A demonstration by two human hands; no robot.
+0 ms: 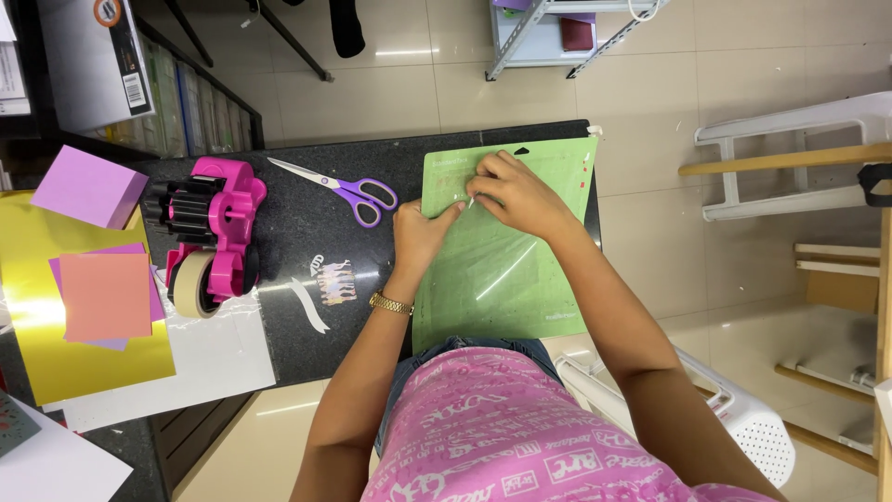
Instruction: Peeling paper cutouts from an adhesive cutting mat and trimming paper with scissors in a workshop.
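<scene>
Both hands are working on a green translucent plastic cutting mat (pixel 506 270) that is lying across the right end of the black speckled stone table (pixel 297 214), its right edge overhanging the table's edge slightly. The left hand (pixel 418 232), wearing a gold wristwatch (pixel 391 303), is pressing down on the mat's left edge with fingers curled loosely and nothing visibly gripped. The right hand (pixel 520 191) is hovering low near the mat's far edge, fingers pinched together around a small thin white piece (pixel 471 201) at its fingertips; what exactly that piece is cannot be told.

Purple-handled scissors (pixel 348 189) are lying just left of the mat, near the table's far edge. Further left, a pink plastic tape dispenser (pixel 209 232) holding a beige tape roll is sitting mid-table. Small pale paper cut-outs (pixel 330 284) are lying between the dispenser and the mat. At the table's left end, a gold sheet (pixel 74 363) is carrying an orange square paper (pixel 105 297), with a lilac paper pad (pixel 88 186) beside it.
</scene>
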